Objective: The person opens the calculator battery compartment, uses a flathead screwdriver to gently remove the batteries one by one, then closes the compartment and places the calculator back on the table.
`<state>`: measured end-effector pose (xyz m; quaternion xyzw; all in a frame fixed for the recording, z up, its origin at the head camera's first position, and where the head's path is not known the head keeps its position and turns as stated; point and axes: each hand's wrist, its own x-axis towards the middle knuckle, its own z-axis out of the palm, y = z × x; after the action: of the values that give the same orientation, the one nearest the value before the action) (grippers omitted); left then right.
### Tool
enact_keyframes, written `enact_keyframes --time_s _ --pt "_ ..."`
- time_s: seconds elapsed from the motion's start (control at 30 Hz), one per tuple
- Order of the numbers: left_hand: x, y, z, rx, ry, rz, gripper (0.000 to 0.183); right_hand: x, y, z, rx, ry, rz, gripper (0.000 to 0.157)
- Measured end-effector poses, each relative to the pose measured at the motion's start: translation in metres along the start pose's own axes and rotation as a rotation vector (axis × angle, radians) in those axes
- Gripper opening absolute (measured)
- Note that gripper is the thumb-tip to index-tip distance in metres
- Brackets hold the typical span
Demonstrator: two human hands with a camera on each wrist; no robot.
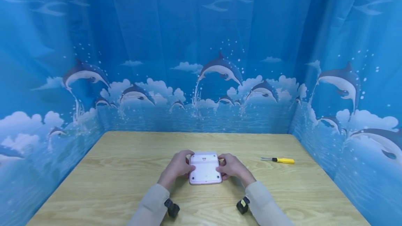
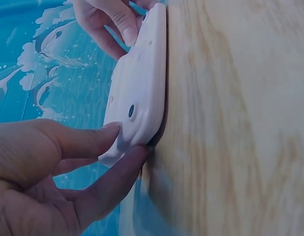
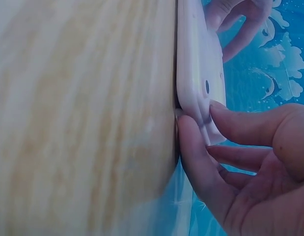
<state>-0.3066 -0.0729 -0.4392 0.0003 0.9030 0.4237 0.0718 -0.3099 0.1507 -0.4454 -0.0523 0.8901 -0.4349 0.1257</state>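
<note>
A flat, pale pink device (image 1: 205,173), looking like a calculator turned face down, is in the middle of the wooden table. Dark round spots (image 2: 131,110) mark its corners, and a small dark marking lies near its far edge. My left hand (image 1: 178,166) grips the left side, thumb on the upturned back and fingers at the edge below. On the opposite side my right hand (image 1: 233,167) pinches the device the same way, its thumb (image 3: 245,123) on the back. The device's underside is hidden; whether it touches the table all over I cannot tell.
A screwdriver (image 1: 284,160) with a yellow and black handle lies to the right of the device, its shaft pointing left. Blue dolphin-print curtains (image 1: 201,114) stand along the table's (image 1: 125,170) back and sides.
</note>
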Motion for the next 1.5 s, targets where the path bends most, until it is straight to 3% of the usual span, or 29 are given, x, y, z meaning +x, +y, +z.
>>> enact_keyframes --time_s 0.67,1.0,1.5 --pt "0.0077 -0.0022 0.0001 0.016 0.014 -0.01 0.054 -0.0008 -0.0027 -0.0024 0.02 -0.041 0.02 0.059" --pt "0.0041 -0.0013 -0.0024 0.021 -0.007 0.02 0.05 -0.0019 -0.0035 -0.0029 0.008 -0.042 0.024 0.059" --pt "0.0061 -0.0002 -0.0031 -0.008 -0.006 -0.008 0.052 -0.0004 -0.0005 -0.0014 0.033 -0.043 0.015 0.058"
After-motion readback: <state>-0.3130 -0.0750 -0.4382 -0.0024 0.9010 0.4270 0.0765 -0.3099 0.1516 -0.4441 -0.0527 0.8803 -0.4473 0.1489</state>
